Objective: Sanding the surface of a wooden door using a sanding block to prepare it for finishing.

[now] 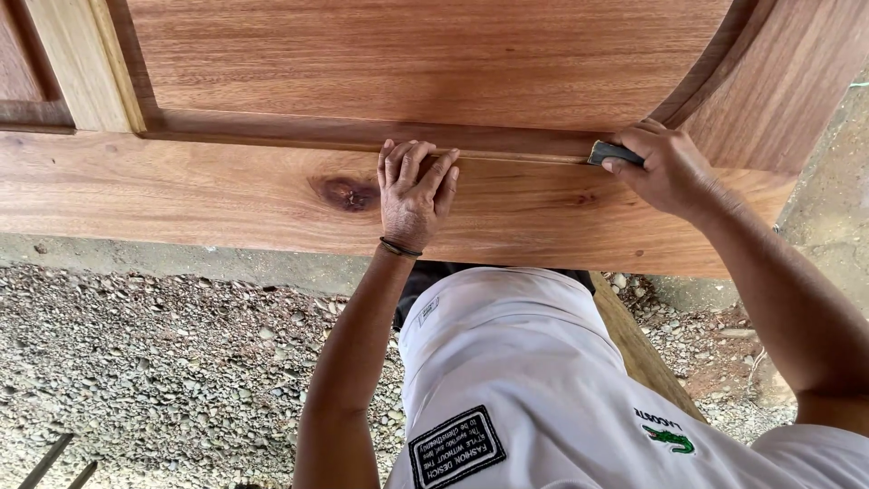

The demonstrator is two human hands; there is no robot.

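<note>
Up close, the left hand (412, 192) lies open and flat on the wide bottom rail of a wooden door panel (226, 195), fingers spread and fingertips touching the moulded groove (272, 133) just above, beside a dark knot (347, 192) in the grain. The right hand (665, 170) is closed around a small dark sanding block (612, 152), pinching it between thumb and fingers and pressing its end into the same groove, near the curved frame at the panel's right edge. Gravel ground (163, 362) lies below the panel's near edge.
</note>
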